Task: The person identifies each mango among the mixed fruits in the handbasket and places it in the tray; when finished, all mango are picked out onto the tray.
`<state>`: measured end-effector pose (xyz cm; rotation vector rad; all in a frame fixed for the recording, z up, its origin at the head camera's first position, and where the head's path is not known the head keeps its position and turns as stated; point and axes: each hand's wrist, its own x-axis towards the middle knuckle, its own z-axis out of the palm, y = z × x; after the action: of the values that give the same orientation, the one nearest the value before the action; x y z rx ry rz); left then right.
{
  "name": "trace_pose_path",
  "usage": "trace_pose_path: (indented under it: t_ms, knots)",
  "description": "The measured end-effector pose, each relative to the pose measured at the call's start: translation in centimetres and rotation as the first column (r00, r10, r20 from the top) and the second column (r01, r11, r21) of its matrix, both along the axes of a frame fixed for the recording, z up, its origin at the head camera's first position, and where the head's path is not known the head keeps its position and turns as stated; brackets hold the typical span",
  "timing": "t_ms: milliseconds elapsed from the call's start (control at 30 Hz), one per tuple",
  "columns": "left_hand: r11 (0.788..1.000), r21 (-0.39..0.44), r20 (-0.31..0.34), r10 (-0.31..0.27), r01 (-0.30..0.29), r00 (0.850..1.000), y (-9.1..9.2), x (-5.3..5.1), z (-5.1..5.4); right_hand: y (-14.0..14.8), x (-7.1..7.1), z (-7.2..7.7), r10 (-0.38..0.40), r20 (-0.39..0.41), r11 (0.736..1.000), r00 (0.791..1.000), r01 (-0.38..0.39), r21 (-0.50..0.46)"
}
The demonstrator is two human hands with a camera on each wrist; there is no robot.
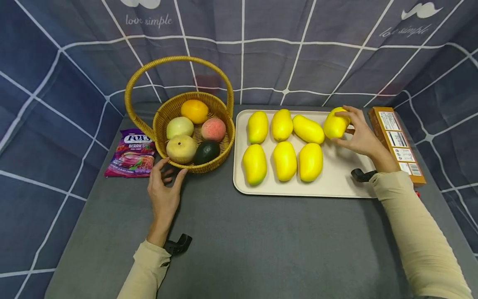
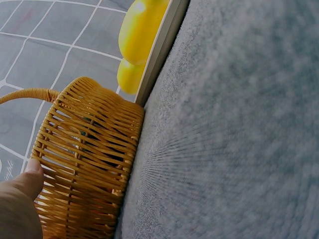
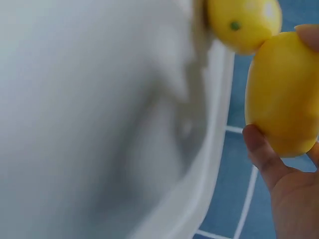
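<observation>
My right hand (image 1: 360, 135) holds a yellow mango (image 1: 335, 124) between thumb and fingers over the back of a cream tray (image 1: 343, 182). In the right wrist view, the held mango (image 3: 284, 94) touches or overlaps another mango (image 3: 244, 22). Several more mangoes lie in two rows on the tray, one of them a greenish-tipped mango (image 1: 255, 165). My left hand (image 1: 164, 195) grips the front rim of a wicker basket (image 1: 220, 164), its thumb (image 2: 34, 172) on the rim. Inside sit an orange fruit (image 1: 194, 111), a peach (image 1: 213, 129), a dark avocado (image 1: 207, 152) and two pale round fruits (image 1: 181, 148).
A purple candy bag (image 1: 131, 153) lies left of the basket. To the right of the tray is a brown and orange box (image 1: 397, 145). The basket's tall handle (image 1: 179, 60) arches up at the back. Checked cloth (image 1: 269, 62) hangs behind the grey table (image 1: 276, 245).
</observation>
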<state>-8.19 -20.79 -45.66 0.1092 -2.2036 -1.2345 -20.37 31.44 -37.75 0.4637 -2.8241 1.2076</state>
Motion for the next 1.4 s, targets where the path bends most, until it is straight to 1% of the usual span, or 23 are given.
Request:
trace_pose_path:
  t_ms: [67,167,233,333,433,633,833,933,1167,1300,1400]
  knots:
    - [1.000,0.003,0.000,-0.003,0.003,1.000,0.0,0.0,0.1,0.7,-0.2,-0.9,-0.001,0.032,1.000,1.000,0.001,0.018]
    - [1.000,0.004,-0.003,-0.007,0.007,1.000,0.0,-0.2,0.1,1.7,-1.0,-2.6,-0.003,0.069,1.000,0.998,0.001,0.030]
    - [1.000,0.003,-0.004,-0.005,0.005,1.000,0.0,-0.2,0.1,2.2,-1.4,-3.7,0.003,0.092,1.000,0.996,-0.005,0.018]
    - [1.000,-0.003,-0.003,-0.005,0.005,1.000,0.1,-0.2,0.0,2.3,-1.6,-4.5,0.002,0.122,1.000,0.992,-0.002,0.000]
    - [1.000,-0.009,0.002,-0.009,0.009,1.000,0.1,-0.2,-0.2,2.4,-1.4,-4.7,-0.001,0.137,1.000,0.991,0.002,-0.005]
    - [1.000,-0.009,0.005,-0.010,0.010,1.000,0.2,-0.3,-0.3,2.8,-1.3,-4.7,-0.007,0.131,1.000,0.991,0.007,-0.003]
    - [1.000,-0.015,0.012,-0.018,0.018,1.000,0.2,-0.4,-0.2,3.3,-0.8,-5.3,-0.012,0.150,1.000,0.989,0.016,-0.025]
    - [1.000,-0.019,0.012,-0.018,0.018,1.000,0.2,-0.5,-0.2,3.4,-0.6,-5.7,-0.013,0.123,1.000,0.992,0.014,-0.011]
    - [0.999,-0.036,0.008,-0.010,0.010,1.000,0.2,-0.4,-0.5,3.4,-0.4,-5.9,-0.007,0.018,1.000,1.000,0.006,0.025]
    - [0.999,-0.034,0.003,-0.005,0.005,1.000,0.1,-0.4,-0.5,3.5,-0.2,-6.0,-0.009,-0.010,0.999,1.000,0.010,0.045]
    - [0.999,-0.037,-0.008,0.000,0.000,1.000,0.0,-0.4,-0.3,3.5,-0.1,-6.1,-0.011,-0.014,0.999,1.000,0.012,0.052]
